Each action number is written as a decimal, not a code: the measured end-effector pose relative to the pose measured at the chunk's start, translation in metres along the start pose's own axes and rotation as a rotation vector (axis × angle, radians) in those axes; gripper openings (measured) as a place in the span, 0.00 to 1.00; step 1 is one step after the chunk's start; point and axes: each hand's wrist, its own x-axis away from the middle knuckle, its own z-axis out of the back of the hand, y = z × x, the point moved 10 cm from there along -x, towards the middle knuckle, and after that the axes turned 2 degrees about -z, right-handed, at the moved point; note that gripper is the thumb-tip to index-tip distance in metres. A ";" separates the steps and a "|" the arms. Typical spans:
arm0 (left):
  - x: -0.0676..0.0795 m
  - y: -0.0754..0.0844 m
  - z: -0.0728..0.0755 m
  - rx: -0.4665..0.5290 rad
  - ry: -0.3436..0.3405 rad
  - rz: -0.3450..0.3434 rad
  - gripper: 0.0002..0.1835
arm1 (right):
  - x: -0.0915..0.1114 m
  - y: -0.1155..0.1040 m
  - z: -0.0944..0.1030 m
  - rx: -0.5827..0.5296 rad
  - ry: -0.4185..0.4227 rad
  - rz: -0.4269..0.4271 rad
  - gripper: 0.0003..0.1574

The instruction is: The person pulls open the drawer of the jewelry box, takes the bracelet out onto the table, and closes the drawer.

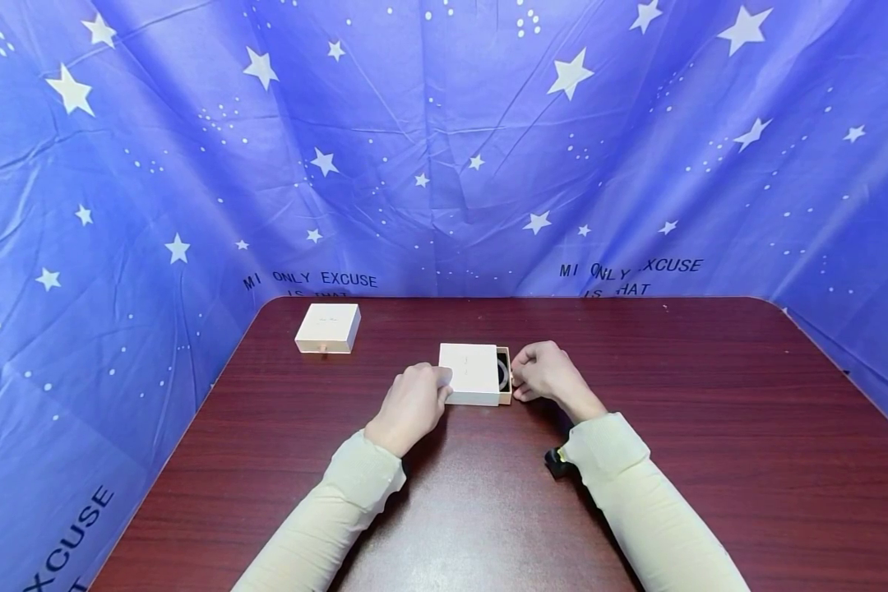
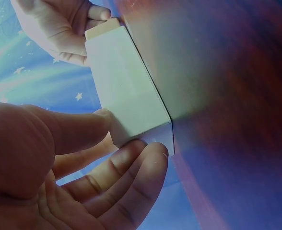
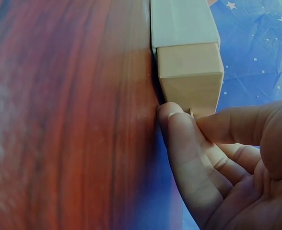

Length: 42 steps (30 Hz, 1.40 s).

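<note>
A white sleeve box (image 1: 469, 374) lies on the table, its tan inner drawer (image 3: 191, 62) partly out on the right side. Black lining and part of a pale, ring-shaped item (image 1: 502, 376) show in the drawer's opening; the sleeve hides the rest. My left hand (image 1: 412, 404) holds the sleeve's left end, thumb on top and fingers against the end face, as the left wrist view shows. At the drawer's front, my right hand (image 1: 550, 374) pinches a small pull tab (image 3: 191, 113) between thumb and fingers.
Another white box (image 1: 329, 322) with a tan front and small tab sits at the back left, its drawer in. The dark red wooden table (image 1: 636, 353) reaches a blue star-printed curtain (image 1: 444, 148) behind. A black device (image 1: 557, 462) is at the right wrist.
</note>
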 end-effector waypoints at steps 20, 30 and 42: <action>0.000 0.000 0.001 -0.002 -0.004 0.015 0.17 | 0.000 0.002 0.003 0.016 0.019 0.007 0.07; 0.000 0.000 0.000 0.001 -0.006 0.009 0.18 | 0.000 0.002 0.004 0.023 0.021 0.016 0.07; 0.000 -0.001 -0.002 -0.004 -0.004 0.004 0.19 | 0.000 0.003 0.006 0.015 0.026 0.005 0.07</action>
